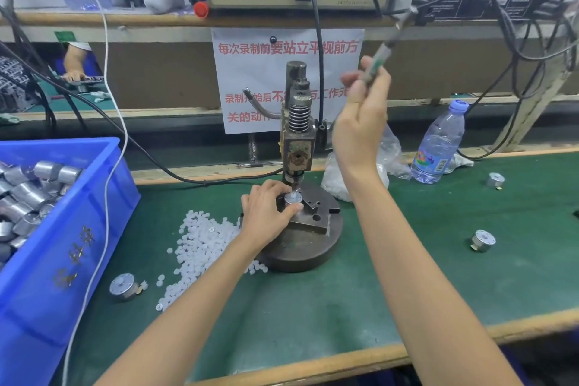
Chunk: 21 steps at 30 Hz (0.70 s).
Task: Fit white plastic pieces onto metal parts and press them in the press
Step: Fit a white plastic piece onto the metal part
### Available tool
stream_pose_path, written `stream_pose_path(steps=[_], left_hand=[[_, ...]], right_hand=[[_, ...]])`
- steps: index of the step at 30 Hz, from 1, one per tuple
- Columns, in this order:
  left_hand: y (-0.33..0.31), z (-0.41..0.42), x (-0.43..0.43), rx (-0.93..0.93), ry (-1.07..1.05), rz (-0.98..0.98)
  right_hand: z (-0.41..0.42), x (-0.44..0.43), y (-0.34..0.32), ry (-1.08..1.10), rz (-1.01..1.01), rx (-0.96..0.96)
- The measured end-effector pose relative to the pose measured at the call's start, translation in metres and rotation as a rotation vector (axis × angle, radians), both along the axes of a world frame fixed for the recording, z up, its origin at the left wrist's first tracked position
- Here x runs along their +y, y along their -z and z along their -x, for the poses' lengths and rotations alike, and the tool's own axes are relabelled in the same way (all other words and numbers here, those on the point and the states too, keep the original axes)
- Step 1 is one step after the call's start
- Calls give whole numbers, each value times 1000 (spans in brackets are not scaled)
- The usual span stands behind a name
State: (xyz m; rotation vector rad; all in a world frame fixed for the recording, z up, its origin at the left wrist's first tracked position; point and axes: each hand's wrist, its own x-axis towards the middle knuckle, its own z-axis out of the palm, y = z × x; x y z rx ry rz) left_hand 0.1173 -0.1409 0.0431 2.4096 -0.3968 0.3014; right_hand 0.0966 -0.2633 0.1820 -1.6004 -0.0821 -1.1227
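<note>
A small hand press [298, 135] stands on a round dark base [310, 247] in the middle of the green mat. My left hand [266, 213] grips a round metal part [293, 199] seated on the press block, right under the ram tip. My right hand [363, 110] is raised to the right of the press and holds the press lever [380, 59] with curled fingers. A heap of small white plastic pieces [200, 244] lies on the mat left of the base.
A blue bin [62, 260] of metal parts stands at the left. Loose metal parts lie on the mat at front left [123, 287] and at the right [482, 240], [495, 180]. A water bottle [438, 144] and a plastic bag [385, 163] stand behind the press.
</note>
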Motion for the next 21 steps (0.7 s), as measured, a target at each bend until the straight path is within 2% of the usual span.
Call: stream_pose_path(steps=[4, 7, 9, 13, 17, 21], left_hand=[[1, 3, 1, -22, -21, 25], [3, 8, 4, -119, -8, 93], [1, 17, 4, -139, 41, 231], [-6, 38, -11, -64, 160, 360], [-6, 55, -44, 56, 218, 429], [0, 66, -89, 139, 297, 411]], right_hand=[[2, 5, 36, -44, 88, 273], [34, 0, 98, 111, 152, 290], [54, -7, 133, 76, 244, 340], [72, -22, 166, -173, 402, 522], [78, -39, 167, -54, 335, 506], [96, -73, 170, 92, 316, 537]])
